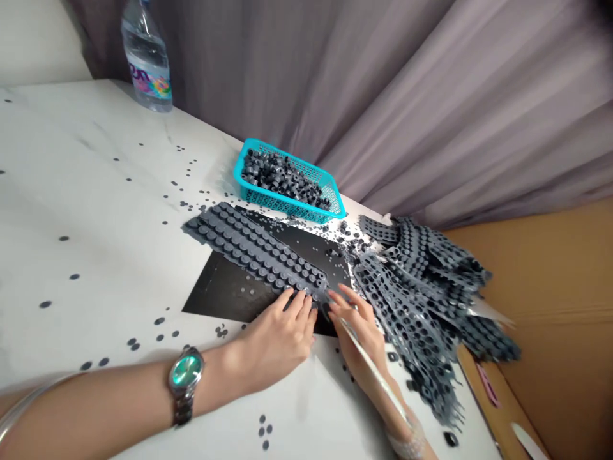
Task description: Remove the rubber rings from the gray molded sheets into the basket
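A dark grey molded rubber sheet (258, 252) with rows of round raised studs lies slanted on a black mat (225, 287). My left hand (287, 329), with a watch on its wrist, holds the sheet's near edge, its fingers bent over the studs. Close by on the right, my right hand (361, 335) is closed around a long, thin white stick-like tool (368, 364). That tool's tip is blurred at the sheet's right end, so I cannot tell whether it touches. The fingertips of both hands are a short way apart.
A turquoise basket (292, 206) full of small black rubber pieces stands behind the mat. Perforated rubber sheets (412, 300) are heaped at the right. Small dark discs (134, 344) are scattered over the white table (96, 281). A water bottle (148, 64) stands far left, before a grey curtain (383, 96).
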### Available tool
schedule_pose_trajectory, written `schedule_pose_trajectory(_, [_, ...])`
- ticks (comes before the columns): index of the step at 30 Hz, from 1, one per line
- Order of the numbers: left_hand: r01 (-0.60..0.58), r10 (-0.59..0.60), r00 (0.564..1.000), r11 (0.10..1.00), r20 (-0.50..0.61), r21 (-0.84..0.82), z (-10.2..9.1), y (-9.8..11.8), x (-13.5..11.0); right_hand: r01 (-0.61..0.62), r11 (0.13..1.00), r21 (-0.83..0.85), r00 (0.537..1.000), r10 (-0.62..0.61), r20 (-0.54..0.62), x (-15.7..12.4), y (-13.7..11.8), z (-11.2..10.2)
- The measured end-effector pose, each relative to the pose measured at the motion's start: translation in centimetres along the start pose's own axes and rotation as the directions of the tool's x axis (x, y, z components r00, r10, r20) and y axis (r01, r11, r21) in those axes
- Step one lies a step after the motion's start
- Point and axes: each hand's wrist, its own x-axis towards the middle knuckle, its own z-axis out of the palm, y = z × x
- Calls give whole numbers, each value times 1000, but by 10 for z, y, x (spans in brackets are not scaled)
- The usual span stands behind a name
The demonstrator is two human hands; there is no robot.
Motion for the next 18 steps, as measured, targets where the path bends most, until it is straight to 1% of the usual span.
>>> schedule_pose_trajectory(2, [8,-8,1000,1000,4,1,-1,0,0,121,992,-16,992,-121,31,3,-7,2])
schedule_pose_trajectory(4, [20,-20,1000,1000,11,-2,-2,-1,1,187,982,-34,981,-186,49,6,-9,3])
schedule_pose_trajectory(9, [18,-18,1000,1000,11,-17,-2,0,1,247,968,-52,968,-245,52,10,-3,3])
schedule_pose_trajectory(14, [39,-39,999,999,13,-26,-1,0,0,327,943,-68,939,-316,134,9,4,6])
schedule_pose_trajectory(16, [46,-45,999,998,22,-45,-2,-1,1,336,940,-59,934,-324,152,8,6,9])
schedule_pose_trajectory(17, [46,-44,998,997,34,-57,-2,-1,1,327,943,-57,936,-315,157,7,8,11])
schedule_pose_trajectory(18, [46,-43,998,996,49,-71,-3,-1,2,296,953,-66,948,-284,144,8,11,11])
